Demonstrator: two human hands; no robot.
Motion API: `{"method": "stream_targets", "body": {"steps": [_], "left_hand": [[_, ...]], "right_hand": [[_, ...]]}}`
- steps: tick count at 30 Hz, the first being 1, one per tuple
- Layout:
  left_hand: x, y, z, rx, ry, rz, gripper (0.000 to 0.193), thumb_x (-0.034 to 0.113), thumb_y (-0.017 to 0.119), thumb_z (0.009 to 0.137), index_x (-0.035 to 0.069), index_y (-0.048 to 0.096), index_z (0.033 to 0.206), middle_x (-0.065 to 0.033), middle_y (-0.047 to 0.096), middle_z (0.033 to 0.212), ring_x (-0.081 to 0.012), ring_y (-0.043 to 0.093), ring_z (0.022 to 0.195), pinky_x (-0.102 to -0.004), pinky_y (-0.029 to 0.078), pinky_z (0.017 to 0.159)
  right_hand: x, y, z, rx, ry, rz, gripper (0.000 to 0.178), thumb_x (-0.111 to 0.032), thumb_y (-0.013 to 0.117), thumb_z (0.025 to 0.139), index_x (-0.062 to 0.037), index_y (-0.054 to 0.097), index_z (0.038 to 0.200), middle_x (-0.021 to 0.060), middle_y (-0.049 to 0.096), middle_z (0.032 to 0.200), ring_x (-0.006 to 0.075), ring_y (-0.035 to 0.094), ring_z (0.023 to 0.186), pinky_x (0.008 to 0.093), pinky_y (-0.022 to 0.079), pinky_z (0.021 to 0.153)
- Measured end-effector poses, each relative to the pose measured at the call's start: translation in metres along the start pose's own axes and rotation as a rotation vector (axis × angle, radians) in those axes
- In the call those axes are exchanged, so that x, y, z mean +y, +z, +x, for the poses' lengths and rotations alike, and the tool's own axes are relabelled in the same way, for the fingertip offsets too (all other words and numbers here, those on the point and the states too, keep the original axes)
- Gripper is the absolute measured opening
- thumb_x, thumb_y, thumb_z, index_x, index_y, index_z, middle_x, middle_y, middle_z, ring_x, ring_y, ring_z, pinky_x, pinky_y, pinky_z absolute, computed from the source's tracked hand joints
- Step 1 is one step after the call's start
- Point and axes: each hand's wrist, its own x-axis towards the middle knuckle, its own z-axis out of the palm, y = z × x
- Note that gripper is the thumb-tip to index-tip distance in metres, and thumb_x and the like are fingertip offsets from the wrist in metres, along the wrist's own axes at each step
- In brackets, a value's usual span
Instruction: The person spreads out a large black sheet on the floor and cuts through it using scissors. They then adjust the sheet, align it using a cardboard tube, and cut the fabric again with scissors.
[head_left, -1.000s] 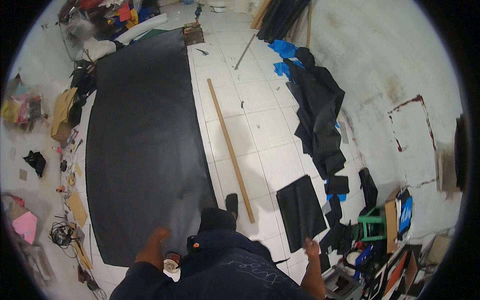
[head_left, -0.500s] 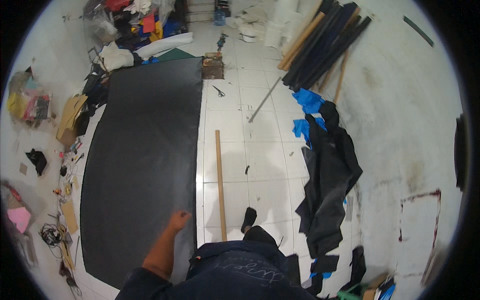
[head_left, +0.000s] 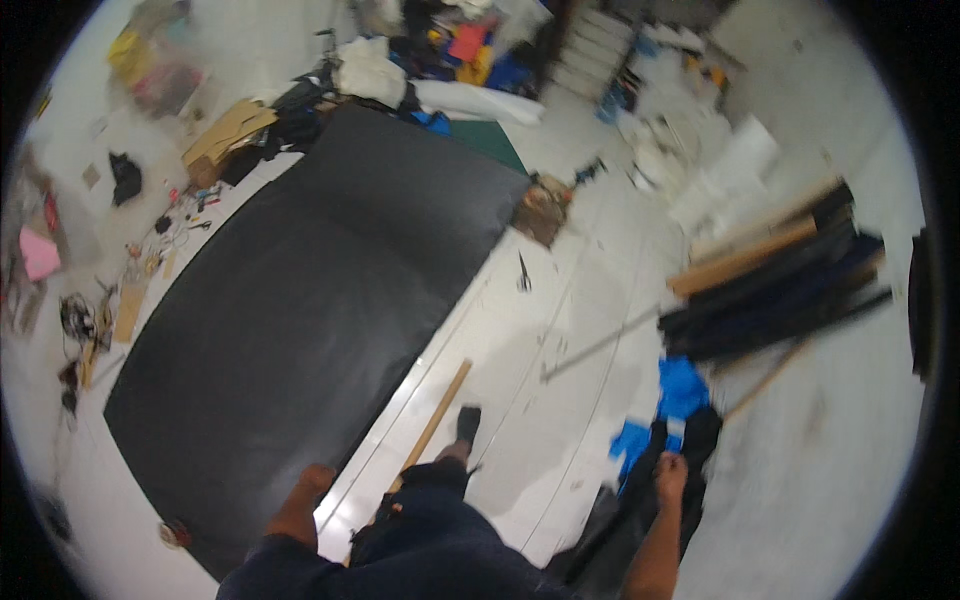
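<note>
A large sheet of black material (head_left: 290, 290) lies flat on the floor to my left. My left hand (head_left: 318, 478) is over its near right edge, blurred; I cannot make out its fingers. Out to the right, my right hand (head_left: 672, 475) is in front of crumpled black material (head_left: 625, 520), its fingers drawn together. Whether they grip anything is not visible. Just beyond that hand are blue pieces (head_left: 683, 388). A cardboard tube (head_left: 438, 412) lies between me and the sheet, close to my dark-socked foot (head_left: 468, 422).
Scissors (head_left: 523, 275) and a thin straight bar (head_left: 600, 345) lie on the white tiles. Several dark rolls (head_left: 770, 285) lean at the right wall. Bags and cloth scraps (head_left: 440, 50) are heaped at the back. Cardboard (head_left: 228, 132) and small items line the left wall.
My view has swung to the right, so the sheet now appears slanted. My right hand has come into view on the right. My left hand still hangs over the sheet's edge, nearer its close end.
</note>
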Motion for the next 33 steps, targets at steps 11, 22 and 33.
{"method": "stream_targets", "body": {"steps": [11,22,33], "left_hand": [[0.215,-0.241,0.159,0.402,-0.345,-1.274,0.041,0.035,0.058,0.093,0.004,0.060,0.120,-0.0086,0.066,0.104,-0.0206,0.062,0.089,-0.0340,0.049,0.080],[0.272,-0.134,0.280,0.741,-1.205,-1.801,0.025,0.029,0.060,0.090,0.004,0.061,0.095,-0.0036,0.058,0.075,-0.0125,0.054,0.057,-0.0255,0.042,0.048],[0.238,-0.017,0.533,0.746,-1.298,-1.703,0.045,0.039,0.059,0.092,0.012,0.052,0.127,-0.0041,0.060,0.100,-0.0156,0.057,0.081,-0.0330,0.048,0.067]], "right_hand": [[-0.161,0.299,0.248,-1.019,0.152,-0.314,0.044,-0.045,0.064,0.086,-0.0049,0.066,0.106,0.0191,0.069,0.102,0.0296,0.065,0.098,0.0372,0.050,0.087],[-0.169,0.546,0.545,-1.582,-0.327,-0.802,0.045,-0.051,0.062,0.086,-0.0088,0.070,0.099,0.0148,0.067,0.109,0.0328,0.061,0.105,0.0453,0.046,0.092],[-0.071,0.974,0.752,-1.079,-0.262,-0.393,0.034,-0.035,0.064,0.089,-0.0011,0.065,0.087,0.0057,0.061,0.064,0.0147,0.055,0.053,0.0331,0.045,0.048]]}}
